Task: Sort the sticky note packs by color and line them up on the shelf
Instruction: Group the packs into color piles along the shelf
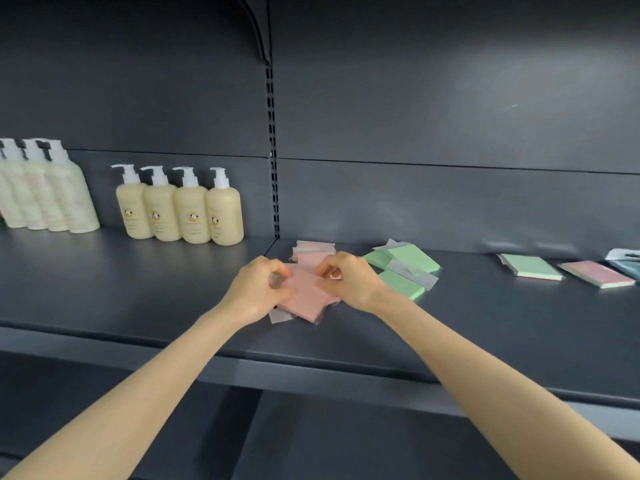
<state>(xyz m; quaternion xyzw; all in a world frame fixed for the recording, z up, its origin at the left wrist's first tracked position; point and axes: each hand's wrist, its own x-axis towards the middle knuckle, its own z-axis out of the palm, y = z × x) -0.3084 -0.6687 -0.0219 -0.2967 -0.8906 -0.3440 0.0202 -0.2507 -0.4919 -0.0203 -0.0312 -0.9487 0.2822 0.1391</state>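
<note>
A pink sticky note pack (304, 297) in clear wrap lies on the dark shelf (138, 292), held from both sides. My left hand (258, 289) pinches its left end and my right hand (346, 277) pinches its right edge. Behind them more pink packs (313, 252) lie stacked. Just right of my right hand is a loose heap of green packs (407, 268). Farther right lie a single green pack (531, 266), a pink pack (597, 273) and a blue pack (627, 259) at the frame's edge.
Cream pump bottles (180, 209) stand in a row at the back left, with another group (45, 192) farther left. A slotted upright (272, 150) divides the back panel. The shelf's front edge (311, 368) runs below my forearms.
</note>
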